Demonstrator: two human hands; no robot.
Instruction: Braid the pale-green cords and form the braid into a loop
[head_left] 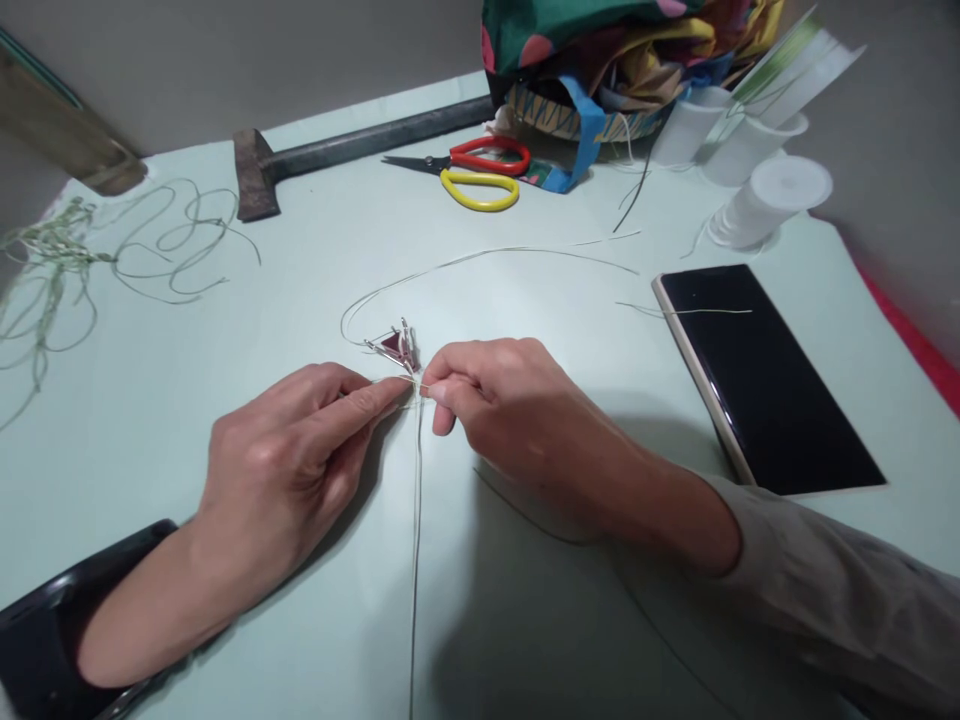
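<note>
Fingers of left hand (289, 455) and right hand (517, 405) pinching thin cord (417, 520) beside triangular pendant (392, 344) on counter (225, 340); I'm apparently forming a knot, next likely needing even tension.

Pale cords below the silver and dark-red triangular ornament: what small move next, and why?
I'd probably draw the thin pale crosswise strand gently snug with the right hand, the left hand steadying the long pale cords: the right thumb and forefinger seem to pinch that strand, and the left index fingertip meets the cords just below the triangular ornament.
</note>
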